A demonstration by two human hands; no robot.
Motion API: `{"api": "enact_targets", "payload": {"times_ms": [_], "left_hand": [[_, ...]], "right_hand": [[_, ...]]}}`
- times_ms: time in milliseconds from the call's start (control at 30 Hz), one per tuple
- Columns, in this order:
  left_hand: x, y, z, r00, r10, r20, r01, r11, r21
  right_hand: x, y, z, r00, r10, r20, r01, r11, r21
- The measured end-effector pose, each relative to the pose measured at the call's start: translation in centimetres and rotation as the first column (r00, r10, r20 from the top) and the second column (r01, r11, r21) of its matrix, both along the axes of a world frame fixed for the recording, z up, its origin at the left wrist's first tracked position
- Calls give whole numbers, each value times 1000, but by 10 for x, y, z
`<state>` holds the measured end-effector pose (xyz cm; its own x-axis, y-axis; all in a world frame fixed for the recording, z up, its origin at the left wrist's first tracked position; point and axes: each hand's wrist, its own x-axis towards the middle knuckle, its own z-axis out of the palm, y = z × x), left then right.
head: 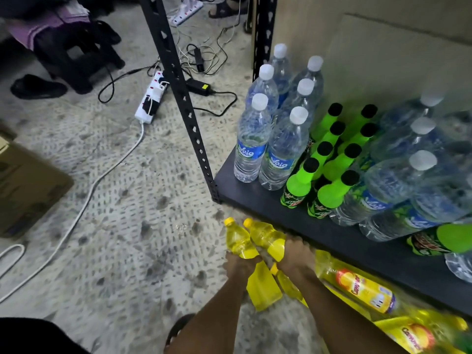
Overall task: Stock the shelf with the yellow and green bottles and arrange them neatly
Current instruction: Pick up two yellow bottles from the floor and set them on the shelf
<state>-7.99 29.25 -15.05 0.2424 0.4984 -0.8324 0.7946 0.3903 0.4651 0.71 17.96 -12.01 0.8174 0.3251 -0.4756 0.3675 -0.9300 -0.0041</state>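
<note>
My left hand (240, 264) grips a yellow bottle (238, 240) by its body, cap pointing away from me. Beside it my right hand (297, 256) grips a second yellow bottle (268, 236) the same way. Both bottles hang over the floor just in front of the dark shelf board (332, 233), below its edge. More yellow bottles (362, 290) lie or stand on the level underneath. On the shelf board, green bottles (329, 159) with black caps stand in two rows between clear water bottles (270, 139).
The black shelf post (184, 98) rises at the shelf's left corner. Another group of water bottles (408, 175) fills the shelf's right side. A power strip (150, 98) with cables lies on the carpet. A cardboard box (25, 185) sits at the left.
</note>
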Motion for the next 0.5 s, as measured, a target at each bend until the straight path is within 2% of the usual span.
{"api": "enact_targets", "payload": {"times_ms": [67,133,367,500], "left_hand": [[-2,0,-9,986,-144,-89,154,981,118],[-6,1,-17,971,-205,-120,220,966,136],[-38,7,26,949,-311,-39,310,913,264],[-56,22,64,902,-430,31,386,838,386]], "right_hand": [[1,-1,5,1000,-8,-11,8,1000,7],[1,-4,13,999,-34,-38,35,999,14],[-14,-46,60,971,-173,-165,199,967,158],[-28,-85,101,964,-143,-224,224,893,391]]}}
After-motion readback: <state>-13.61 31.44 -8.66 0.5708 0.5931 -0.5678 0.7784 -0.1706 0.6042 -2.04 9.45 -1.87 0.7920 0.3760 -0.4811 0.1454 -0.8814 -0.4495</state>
